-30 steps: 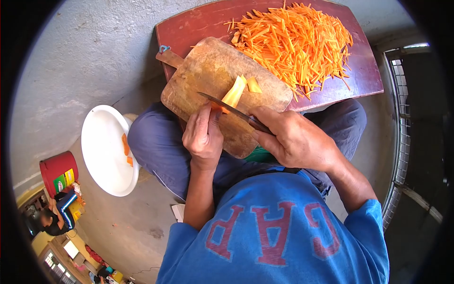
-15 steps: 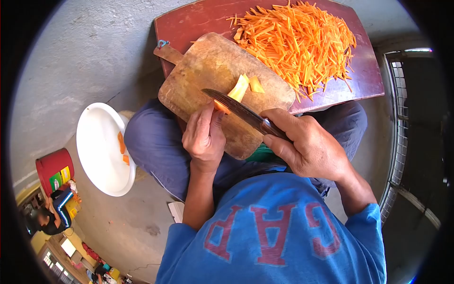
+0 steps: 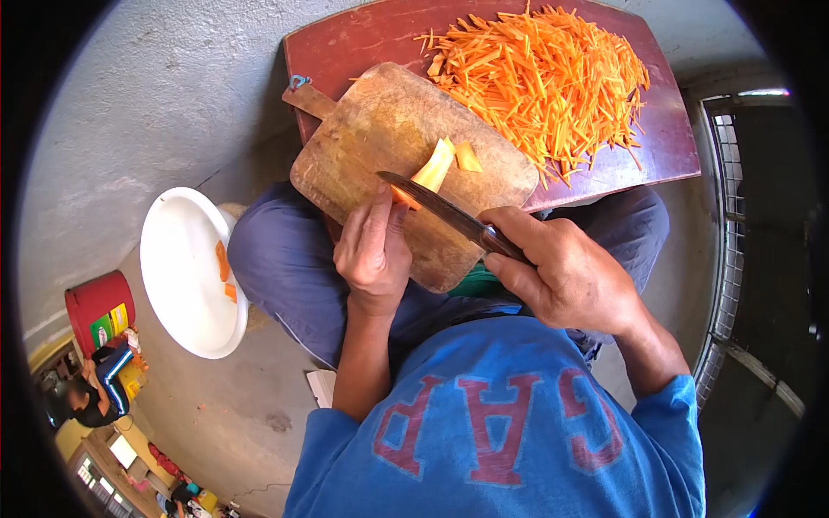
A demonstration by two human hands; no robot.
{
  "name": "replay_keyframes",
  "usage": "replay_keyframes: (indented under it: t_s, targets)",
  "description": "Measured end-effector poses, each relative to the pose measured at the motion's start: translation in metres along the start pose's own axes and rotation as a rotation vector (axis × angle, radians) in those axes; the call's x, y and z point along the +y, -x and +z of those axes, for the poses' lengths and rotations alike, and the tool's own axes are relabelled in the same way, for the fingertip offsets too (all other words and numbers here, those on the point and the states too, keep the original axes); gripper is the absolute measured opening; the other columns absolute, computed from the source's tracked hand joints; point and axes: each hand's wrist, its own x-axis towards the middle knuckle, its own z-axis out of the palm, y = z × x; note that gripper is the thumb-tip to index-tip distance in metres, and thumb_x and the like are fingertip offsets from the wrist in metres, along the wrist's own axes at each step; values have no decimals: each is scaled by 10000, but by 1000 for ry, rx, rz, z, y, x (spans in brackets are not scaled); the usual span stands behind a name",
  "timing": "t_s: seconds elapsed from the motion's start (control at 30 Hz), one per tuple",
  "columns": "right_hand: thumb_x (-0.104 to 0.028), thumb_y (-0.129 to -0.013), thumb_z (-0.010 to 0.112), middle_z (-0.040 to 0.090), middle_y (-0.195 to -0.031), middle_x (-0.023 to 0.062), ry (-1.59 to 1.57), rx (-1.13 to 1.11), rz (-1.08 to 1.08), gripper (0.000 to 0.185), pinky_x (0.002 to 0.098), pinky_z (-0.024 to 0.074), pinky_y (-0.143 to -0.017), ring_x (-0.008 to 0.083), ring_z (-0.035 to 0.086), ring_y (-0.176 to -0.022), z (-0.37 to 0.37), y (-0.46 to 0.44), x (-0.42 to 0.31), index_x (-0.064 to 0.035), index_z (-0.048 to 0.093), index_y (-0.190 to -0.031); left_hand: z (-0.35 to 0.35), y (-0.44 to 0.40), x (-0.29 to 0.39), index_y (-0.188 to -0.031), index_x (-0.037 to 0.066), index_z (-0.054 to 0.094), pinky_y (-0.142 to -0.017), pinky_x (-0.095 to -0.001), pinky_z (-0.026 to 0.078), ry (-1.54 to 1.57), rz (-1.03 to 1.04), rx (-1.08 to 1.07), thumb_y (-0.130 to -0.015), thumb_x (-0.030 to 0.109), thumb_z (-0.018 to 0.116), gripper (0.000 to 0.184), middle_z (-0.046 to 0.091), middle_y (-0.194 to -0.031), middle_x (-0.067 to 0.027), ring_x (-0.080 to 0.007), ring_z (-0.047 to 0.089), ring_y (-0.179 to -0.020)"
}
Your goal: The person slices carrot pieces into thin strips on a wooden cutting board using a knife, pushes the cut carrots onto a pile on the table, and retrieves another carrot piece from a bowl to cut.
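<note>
My right hand [image 3: 566, 272] is closed around the handle of a kitchen knife [image 3: 442, 210], its dark blade slanting up and left over the wooden cutting board [image 3: 363, 138]. Under the blade is an orange carrot piece [image 3: 404, 198], which the fingertips of my left hand [image 3: 373, 252] grip at the board's near edge. Pale yellow-orange slices [image 3: 435, 164] lie just beyond the blade, and a small flat piece [image 3: 468, 156] rests beside them. Blade and fingers partly hide the held carrot.
A large heap of carrot strips [image 3: 544, 82] covers the right of the red table [image 3: 345, 39]. On my left stands a white basin [image 3: 173, 285] with a few carrot pieces, near a red bucket [image 3: 102, 311]. Another person [image 3: 102, 393] is at far left.
The knife and my right hand have shifted very slightly; its tip is now a little lower and farther right. My left hand still grips the carrot piece in nearly the same place.
</note>
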Motion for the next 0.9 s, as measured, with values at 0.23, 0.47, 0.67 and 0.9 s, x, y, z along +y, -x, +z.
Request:
replay_keyframes:
  t_s: [0.23,0.47,0.67,0.9]
  targets:
    - [-158,-1092,727,719,-917,341,56,-47,46,287,591,588,-755,552,741,-898,2,-7,-6,58,616,-1247,0,0,-2,-1310,-44,799,-791,-441,680,-5,11,16,-857,-110,921,473,811,-1061,-206,-370,825,-913]
    - [-143,-1081,725,702,-853,347,51,-39,8,257,602,581,-743,558,740,-867,16,-14,11,59,597,-1176,0,-1,1,-1271,-51,804,-798,-442,681,17,0,24,-877,-92,923,414,813,-1067,-209,-369,826,-920]
    - [-128,-1069,724,695,-797,336,50,-38,-30,254,605,581,-737,559,740,-838,41,-26,55,56,608,-1200,-1,0,1,-1256,-48,818,-868,-416,671,62,-66,-22,-978,-43,879,284,838,-1103,-193,-337,832,-978]
    - [-115,-1039,767,768,-1018,318,153,-131,95,380,564,599,-822,519,762,-974,18,-16,29,65,663,-1358,-4,-2,6,-1307,-35,812,-875,-406,655,81,-108,-29,-981,-29,883,334,828,-1112,-183,-318,813,-973]
